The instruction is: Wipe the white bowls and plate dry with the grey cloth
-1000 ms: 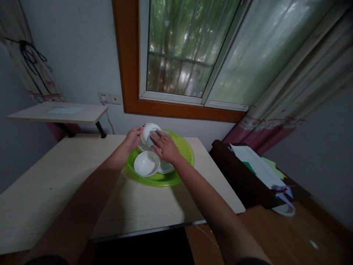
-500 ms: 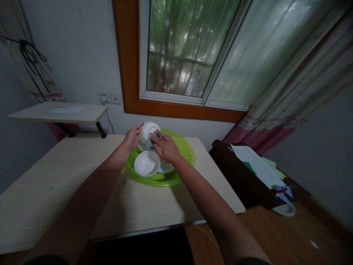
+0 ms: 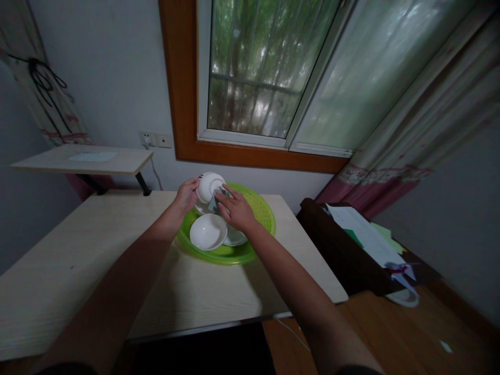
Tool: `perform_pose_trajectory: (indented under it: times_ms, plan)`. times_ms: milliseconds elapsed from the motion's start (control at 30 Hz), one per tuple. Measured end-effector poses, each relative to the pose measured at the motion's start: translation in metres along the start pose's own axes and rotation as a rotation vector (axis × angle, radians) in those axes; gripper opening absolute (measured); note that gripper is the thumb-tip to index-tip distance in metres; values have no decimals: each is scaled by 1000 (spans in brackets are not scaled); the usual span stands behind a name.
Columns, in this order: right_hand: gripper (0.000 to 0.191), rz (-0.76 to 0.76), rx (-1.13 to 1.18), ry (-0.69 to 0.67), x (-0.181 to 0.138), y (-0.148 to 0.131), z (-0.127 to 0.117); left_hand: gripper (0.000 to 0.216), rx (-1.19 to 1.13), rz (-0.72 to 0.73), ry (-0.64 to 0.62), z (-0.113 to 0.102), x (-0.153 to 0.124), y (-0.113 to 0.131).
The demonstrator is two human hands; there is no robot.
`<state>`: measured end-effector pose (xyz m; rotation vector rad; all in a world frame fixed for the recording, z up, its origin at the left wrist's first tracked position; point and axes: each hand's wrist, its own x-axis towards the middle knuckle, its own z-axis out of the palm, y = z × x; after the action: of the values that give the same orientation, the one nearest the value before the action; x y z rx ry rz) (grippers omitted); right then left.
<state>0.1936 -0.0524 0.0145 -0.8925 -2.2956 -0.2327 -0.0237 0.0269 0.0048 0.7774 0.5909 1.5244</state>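
Observation:
My left hand (image 3: pixel 186 195) grips the left rim of a white bowl (image 3: pixel 208 186), tilted so that its underside and foot ring face me. Against the bowl's lower right, my right hand (image 3: pixel 235 209) presses a grey cloth (image 3: pixel 214 202) under its fingers. Both hands are over a round green plastic basket (image 3: pixel 266 208). Inside the basket a second white bowl (image 3: pixel 208 232) stands upright in front of the hands. Beside it lies another white dish (image 3: pixel 235 237), partly covered by my right hand and wrist.
The basket stands on a pale wooden table (image 3: pixel 148 281). A small raised shelf (image 3: pixel 82 159) with a paper on it is at the back left. A window (image 3: pixel 265 78) is behind. To the right, a dark brown piece of furniture (image 3: pixel 339 250) carries papers.
My right hand and the cloth have shifted very slightly down and right on the bowl. The left hand keeps its hold, and the basket has stayed in place.

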Motion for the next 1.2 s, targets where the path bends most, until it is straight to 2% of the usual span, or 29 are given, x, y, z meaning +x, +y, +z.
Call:
perform_pose_trajectory:
  times_ms: [100, 200, 333, 467, 633, 733, 867, 1033, 1200]
  plan:
    - [49, -30, 4, -28, 1, -3, -2, 10, -10, -32, -24, 4, -2, 0]
    - [55, 38, -33, -25, 3, -3, -3, 10, -15, -43, -46, 5, -3, 0]
    - [47, 140, -51, 13, 2, 0, 0, 6, -7, 15, 15, 4, -4, 1]
    - [39, 77, -5, -7, 0, 2, 1, 3, 10, 41, 22, 4, -4, 3]
    - [51, -7, 25, -51, 1, -3, -4, 12, 6, -27, -41, 5, -5, 1]
    - [57, 45, -13, -31, 2, -3, -4, 13, -6, -26, -77, 6, -6, 1]
    - [49, 122, -56, 4, 2, 1, -1, 8, -7, 9, -6, 6, -6, 3]
    - [41, 4, -59, -28, 0, 2, 0, 4, -16, 27, 36, 4, -4, 3]
    - [61, -88, -54, -80, 2, 0, -2, 8, -17, -10, 2, 4, -4, 1]
